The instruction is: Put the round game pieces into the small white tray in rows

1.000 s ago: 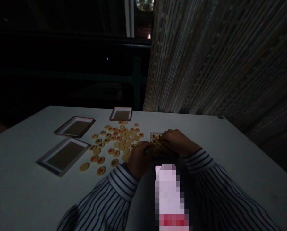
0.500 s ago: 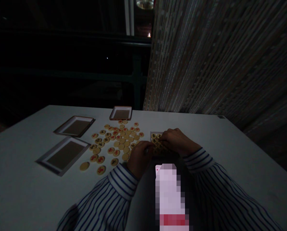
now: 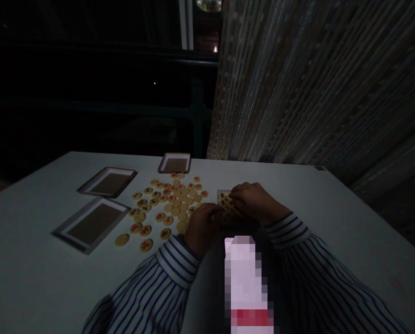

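A small box (image 3: 224, 191) holds rows of round Chinese chess pieces (image 3: 222, 203) with black characters facing up. At its left front side is my left hand (image 3: 203, 228), fingers curled inward; what they grip is hidden. My right hand (image 3: 258, 202) reaches over the box from the right with bent fingertips pressed together on the pieces there. Whether a piece is pinched in them is too dark to see. Left of my hands, many loose Chinese chess pieces (image 3: 182, 207) lie spread on the white table (image 3: 332, 241), some with red or black characters, others blank side up.
Two shallow trays or lids (image 3: 129, 182) (image 3: 85, 248) rest at the left, and a smaller tray (image 3: 161, 168) stands behind the loose pieces. A lit, pixelated phone-like shape (image 3: 246, 278) is below my hands. A string curtain (image 3: 297, 93) hangs beyond the table's right back edge.
My right hand has shifted slightly left and up over the box, its fingertips now nearer the back row. My left hand and the loose pieces have stayed nearly in place.
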Demonstrator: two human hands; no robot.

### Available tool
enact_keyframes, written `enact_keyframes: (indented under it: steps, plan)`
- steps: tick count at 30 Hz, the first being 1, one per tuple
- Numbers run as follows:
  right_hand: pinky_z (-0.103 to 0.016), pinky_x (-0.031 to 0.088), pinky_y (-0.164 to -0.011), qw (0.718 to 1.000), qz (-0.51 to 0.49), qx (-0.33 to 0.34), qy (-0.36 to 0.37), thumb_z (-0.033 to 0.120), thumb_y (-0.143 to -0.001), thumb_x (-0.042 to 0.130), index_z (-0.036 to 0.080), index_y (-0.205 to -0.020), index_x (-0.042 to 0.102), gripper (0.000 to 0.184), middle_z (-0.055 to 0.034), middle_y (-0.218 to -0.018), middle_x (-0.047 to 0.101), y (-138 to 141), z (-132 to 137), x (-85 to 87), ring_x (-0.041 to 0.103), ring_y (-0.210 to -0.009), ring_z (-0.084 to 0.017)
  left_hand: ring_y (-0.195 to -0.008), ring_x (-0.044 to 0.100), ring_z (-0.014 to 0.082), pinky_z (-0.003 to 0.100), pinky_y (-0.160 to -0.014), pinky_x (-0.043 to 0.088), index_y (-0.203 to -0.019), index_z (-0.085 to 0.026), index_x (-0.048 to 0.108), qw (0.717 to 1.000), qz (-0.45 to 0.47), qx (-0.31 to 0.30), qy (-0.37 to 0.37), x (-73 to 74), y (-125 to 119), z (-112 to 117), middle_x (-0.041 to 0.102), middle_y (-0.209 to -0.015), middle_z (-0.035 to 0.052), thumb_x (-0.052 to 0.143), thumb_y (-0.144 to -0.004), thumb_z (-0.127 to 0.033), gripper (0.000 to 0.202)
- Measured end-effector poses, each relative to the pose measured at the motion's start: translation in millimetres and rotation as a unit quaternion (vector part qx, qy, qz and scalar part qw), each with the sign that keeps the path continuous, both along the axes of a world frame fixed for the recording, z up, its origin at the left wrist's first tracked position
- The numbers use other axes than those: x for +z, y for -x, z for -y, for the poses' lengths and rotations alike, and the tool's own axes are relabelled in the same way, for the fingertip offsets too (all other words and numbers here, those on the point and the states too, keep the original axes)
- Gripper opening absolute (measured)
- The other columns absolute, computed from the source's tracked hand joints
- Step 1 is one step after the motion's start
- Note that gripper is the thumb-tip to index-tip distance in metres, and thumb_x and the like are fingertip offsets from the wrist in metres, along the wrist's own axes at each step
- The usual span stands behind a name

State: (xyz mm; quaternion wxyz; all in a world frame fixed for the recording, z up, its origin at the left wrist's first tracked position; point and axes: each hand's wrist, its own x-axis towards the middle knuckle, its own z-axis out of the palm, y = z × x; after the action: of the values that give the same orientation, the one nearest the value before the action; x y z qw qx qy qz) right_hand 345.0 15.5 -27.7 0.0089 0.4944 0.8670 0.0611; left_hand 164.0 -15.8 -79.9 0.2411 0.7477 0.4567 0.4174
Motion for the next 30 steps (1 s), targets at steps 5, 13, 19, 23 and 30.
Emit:
enact_keyframes:
  steps: [5,13,19,23,30]
  plan:
    - [-0.031,0.033,-0.071,1.000,0.000,0.011,0.004,0.023,-0.085,0.039,0.023,-0.102,0.060,0.026,-0.0052,-0.104,0.060,1,0,-3.8,0.051,-0.094,-0.020,-0.079,0.059,0.0153,0.030,-0.073,0.048,-0.084,-0.017,0.062,1.000,0.003,-0.003,-0.004,1.0,0,0,0.065,-0.083,0.0051,0.050,-0.076,-0.014,0.015]
    - [-0.033,0.033,-0.070,1.000,0.004,0.013,0.009,0.023,-0.084,0.041,0.023,-0.099,0.061,0.026,-0.0045,-0.103,0.061,0,-2,-7.6,0.052,-0.092,-0.021,-0.077,0.059,0.0152,0.030,-0.071,0.048,-0.082,-0.018,0.062,1.000,-0.002,0.000,-0.004,2.3,0,1,0.066,-0.082,0.0044,0.050,-0.076,-0.013,0.014]
    - [-0.032,0.034,-0.069,1.000,0.005,0.011,0.016,0.021,-0.083,0.040,0.022,-0.097,0.062,0.025,-0.0047,-0.103,0.062,2,0,-4.2,0.052,-0.093,-0.021,-0.080,0.059,0.0157,0.030,-0.073,0.048,-0.084,-0.017,0.063,1.000,0.002,-0.003,0.008,0.9,0,0,0.066,-0.084,0.0055,0.051,-0.076,-0.014,0.014]
    - [-0.032,0.034,-0.070,1.000,0.007,0.011,0.018,0.020,-0.083,0.040,0.022,-0.097,0.061,0.025,-0.0045,-0.105,0.061,2,0,-2.3,0.052,-0.095,-0.021,-0.080,0.060,0.0160,0.030,-0.073,0.048,-0.084,-0.016,0.063,1.000,0.005,-0.004,0.009,0.6,0,0,0.066,-0.084,0.0060,0.051,-0.076,-0.013,0.015]
    - [-0.030,0.032,-0.074,0.999,-0.032,-0.033,-0.025,0.021,-0.084,0.040,0.017,-0.097,0.060,0.025,-0.0075,-0.100,0.062,-3,-1,10.3,0.053,-0.092,-0.019,-0.078,0.059,0.0153,0.030,-0.073,0.048,-0.083,-0.017,0.063,1.000,0.002,-0.001,-0.003,2.4,0,1,0.066,-0.083,0.0049,0.051,-0.076,-0.013,0.014]
